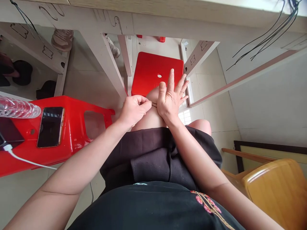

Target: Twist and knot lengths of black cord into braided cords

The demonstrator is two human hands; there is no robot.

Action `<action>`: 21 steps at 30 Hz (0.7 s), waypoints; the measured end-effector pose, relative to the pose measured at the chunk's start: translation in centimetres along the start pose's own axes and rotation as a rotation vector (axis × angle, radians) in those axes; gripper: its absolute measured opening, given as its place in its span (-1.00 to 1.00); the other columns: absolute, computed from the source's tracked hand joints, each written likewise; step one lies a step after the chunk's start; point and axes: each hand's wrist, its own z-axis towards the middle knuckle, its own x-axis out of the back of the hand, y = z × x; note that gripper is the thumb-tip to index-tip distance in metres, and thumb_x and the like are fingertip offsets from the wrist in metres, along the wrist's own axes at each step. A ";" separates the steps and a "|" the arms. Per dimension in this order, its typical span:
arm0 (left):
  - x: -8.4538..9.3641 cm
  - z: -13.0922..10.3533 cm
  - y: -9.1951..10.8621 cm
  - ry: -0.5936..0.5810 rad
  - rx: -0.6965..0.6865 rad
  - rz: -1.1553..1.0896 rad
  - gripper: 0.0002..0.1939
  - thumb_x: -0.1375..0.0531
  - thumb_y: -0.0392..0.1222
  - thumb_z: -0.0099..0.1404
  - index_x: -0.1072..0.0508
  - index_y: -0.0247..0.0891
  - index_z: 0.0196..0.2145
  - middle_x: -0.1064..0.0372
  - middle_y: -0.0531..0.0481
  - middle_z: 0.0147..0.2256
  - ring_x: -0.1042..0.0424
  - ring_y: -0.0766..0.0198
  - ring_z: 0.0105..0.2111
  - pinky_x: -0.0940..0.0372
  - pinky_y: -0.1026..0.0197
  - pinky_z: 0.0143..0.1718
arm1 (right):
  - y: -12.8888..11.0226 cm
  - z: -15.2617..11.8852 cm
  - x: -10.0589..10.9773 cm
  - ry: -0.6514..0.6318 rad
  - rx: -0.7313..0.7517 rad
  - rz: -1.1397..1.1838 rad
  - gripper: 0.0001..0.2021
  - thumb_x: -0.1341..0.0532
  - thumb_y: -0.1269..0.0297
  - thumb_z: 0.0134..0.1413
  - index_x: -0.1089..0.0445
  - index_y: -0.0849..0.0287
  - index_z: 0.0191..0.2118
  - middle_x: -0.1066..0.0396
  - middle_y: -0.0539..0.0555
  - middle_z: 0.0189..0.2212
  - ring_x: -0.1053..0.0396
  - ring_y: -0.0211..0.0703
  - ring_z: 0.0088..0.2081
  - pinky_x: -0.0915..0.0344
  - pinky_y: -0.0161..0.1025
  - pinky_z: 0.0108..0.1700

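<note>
Left hand (pixel 135 110) pinches two dark strands (pixel 154 103); right hand (pixel 169 100), open, meets them. One bottle (pixel 20 107) occupies the left stool (pixel 67 126).

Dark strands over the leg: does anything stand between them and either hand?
Nothing visible does. The left hand pinches the dark strands, which run above the bare leg to the edge of the right hand; beyond that they are hidden.

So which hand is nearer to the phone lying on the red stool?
The left. The left hand is off to the phone's right, not touching it; the right hand is farther right, on the far side of the left hand from the phone.
</note>
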 end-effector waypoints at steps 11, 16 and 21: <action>0.2 0.6 0.3 0.005 0.025 0.017 -0.87 -0.24 -0.20 -0.02 -0.39 -0.28 -0.61 -0.20 0.16 -0.71 -0.12 0.46 -0.67 -0.08 0.34 -0.59 | -0.6 1.6 -0.1 0.007 0.004 0.032 -0.40 0.23 -0.13 0.25 0.16 -0.09 0.34 0.37 0.13 0.37 0.49 0.25 0.37 0.31 0.53 0.14; 0.5 0.9 0.5 -0.027 0.035 0.005 -0.84 -0.24 -0.19 -0.01 -0.35 -0.27 -0.63 -0.19 0.17 -0.71 -0.16 0.45 -0.66 -0.12 0.33 -0.56 | -0.9 1.5 0.1 -0.030 -0.004 0.093 -0.35 0.17 -0.19 0.20 0.03 -0.01 0.31 0.29 0.22 0.37 0.40 0.24 0.37 0.26 0.51 0.16; 0.5 1.0 0.7 -0.037 0.075 -0.012 -0.85 -0.25 -0.18 -0.03 -0.37 -0.27 -0.62 -0.18 0.18 -0.72 -0.15 0.44 -0.66 -0.11 0.33 -0.57 | -0.7 1.6 0.2 -0.074 0.002 0.138 -0.37 0.19 -0.16 0.22 -0.08 0.07 0.26 0.01 0.23 0.29 0.09 0.14 0.32 -0.08 0.25 0.16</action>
